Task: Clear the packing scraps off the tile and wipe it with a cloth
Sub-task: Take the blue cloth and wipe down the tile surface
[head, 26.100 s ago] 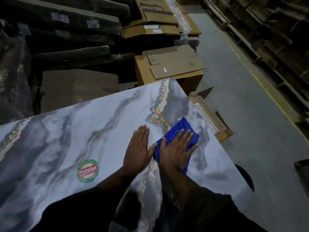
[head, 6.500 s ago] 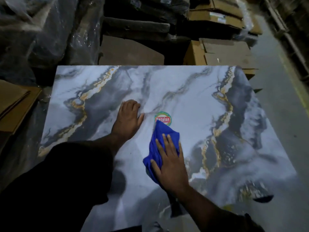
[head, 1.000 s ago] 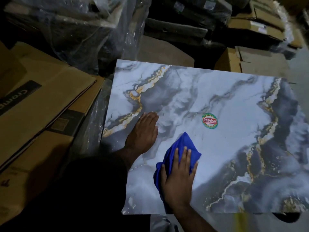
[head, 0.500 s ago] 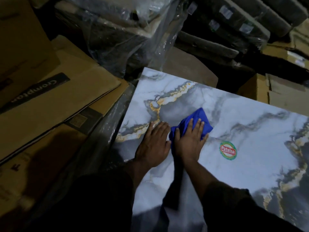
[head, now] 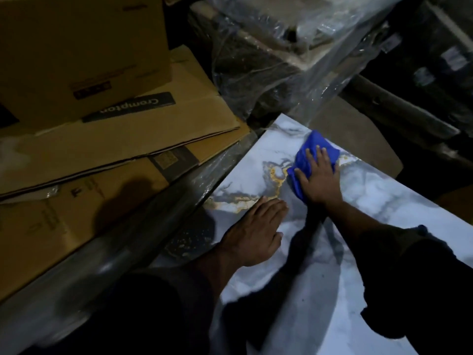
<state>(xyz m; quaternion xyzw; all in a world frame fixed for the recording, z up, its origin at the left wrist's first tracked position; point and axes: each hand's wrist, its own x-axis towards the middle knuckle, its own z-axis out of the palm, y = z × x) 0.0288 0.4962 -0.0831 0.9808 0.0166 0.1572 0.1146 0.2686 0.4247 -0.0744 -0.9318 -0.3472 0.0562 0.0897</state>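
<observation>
Blue cloth (head: 311,156) lies under the flat, spread right hand (head: 318,179), near the tile (head: 358,265) corner. The left hand (head: 252,238) presses flat beside it. No scraps show; wiping looks well along.

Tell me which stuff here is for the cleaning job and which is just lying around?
For the job: blue cloth, marble tile, right hand pressing the cloth, left hand flat on the tile.
Lying about: cardboard boxes, plastic wrap.

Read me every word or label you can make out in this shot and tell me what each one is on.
"Crompton": upside down on the dark strip of the flattened cardboard box.
Dark label on the upper carton: too blurred to read.
Square printed patch on the lower cardboard: unreadable.
</observation>
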